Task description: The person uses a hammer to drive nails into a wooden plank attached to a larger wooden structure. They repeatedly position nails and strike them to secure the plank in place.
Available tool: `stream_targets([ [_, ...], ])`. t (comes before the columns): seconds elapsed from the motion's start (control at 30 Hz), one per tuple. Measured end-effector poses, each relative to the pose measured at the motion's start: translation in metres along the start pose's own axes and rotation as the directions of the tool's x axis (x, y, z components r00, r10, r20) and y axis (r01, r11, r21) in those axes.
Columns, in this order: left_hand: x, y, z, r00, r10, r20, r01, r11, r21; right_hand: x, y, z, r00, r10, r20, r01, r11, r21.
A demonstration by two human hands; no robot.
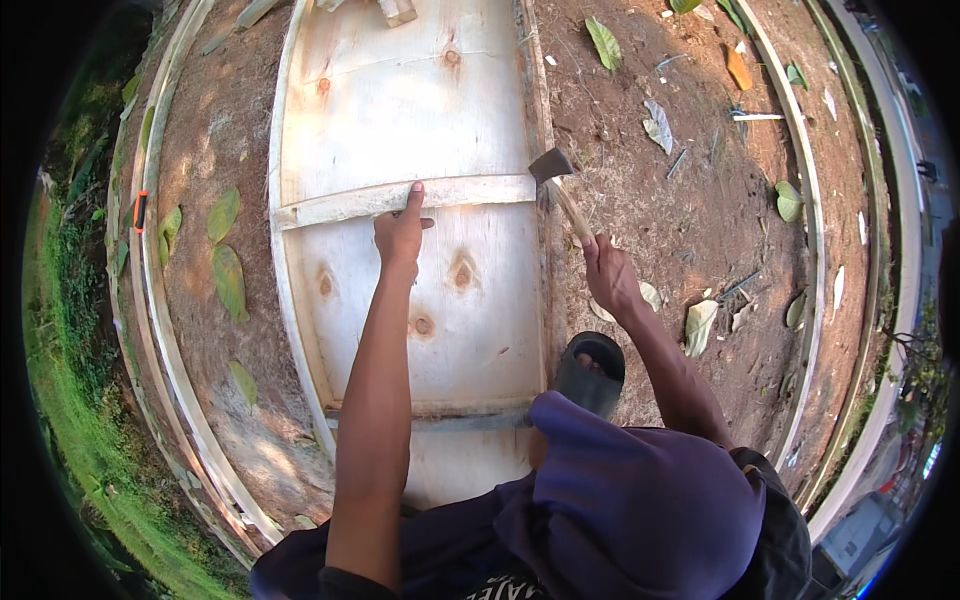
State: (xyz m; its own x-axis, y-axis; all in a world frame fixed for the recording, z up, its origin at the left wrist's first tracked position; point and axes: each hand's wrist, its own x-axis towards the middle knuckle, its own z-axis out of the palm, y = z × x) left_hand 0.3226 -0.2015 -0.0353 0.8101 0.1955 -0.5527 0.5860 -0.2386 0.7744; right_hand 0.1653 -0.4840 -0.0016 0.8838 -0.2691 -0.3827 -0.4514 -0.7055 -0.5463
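Note:
A pale wooden batten (330, 206) lies crosswise between the long side rails of a plywood panel frame (380, 290). My left hand (402, 236) is closed on the batten near its middle, the thumb lying over its face; some of the fingers are hidden. In my right hand (612, 275) is a hatchet (570, 205), gripped low on its wooden handle. Its dark metal head is right at the batten's right end, by the right side rail (545, 120). Whether the head touches the wood, I cannot tell.
Wood offcuts (397, 10) rest at the panel's far end. An orange-and-black tool (139, 212) is on the long boards at left. Fallen leaves (229, 283) and twigs litter the bare soil on both sides. A sandalled foot (590, 372) stands beside the right rail.

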Motion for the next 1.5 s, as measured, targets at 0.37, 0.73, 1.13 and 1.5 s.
stream_targets([
  [0.37,-0.022,0.018,0.010,0.976,-0.214,0.045,0.215,0.976,-0.039,0.052,-0.174,0.001,0.793,-0.605,0.070,0.606,0.795,0.008],
  [0.73,-0.026,0.013,0.044,0.984,-0.043,-0.175,0.027,0.995,-0.093,0.103,-0.291,0.041,0.081,-0.976,0.200,0.990,0.103,0.099],
  [1.13,-0.028,0.021,0.046,0.976,-0.150,-0.156,0.144,0.988,-0.049,0.103,-0.293,0.055,0.350,-0.914,0.202,0.929,0.367,0.051],
  [1.5,-0.029,0.025,0.041,0.969,-0.161,-0.187,0.158,0.987,-0.031,0.119,-0.332,0.084,0.541,-0.782,0.309,0.827,0.562,-0.025],
])
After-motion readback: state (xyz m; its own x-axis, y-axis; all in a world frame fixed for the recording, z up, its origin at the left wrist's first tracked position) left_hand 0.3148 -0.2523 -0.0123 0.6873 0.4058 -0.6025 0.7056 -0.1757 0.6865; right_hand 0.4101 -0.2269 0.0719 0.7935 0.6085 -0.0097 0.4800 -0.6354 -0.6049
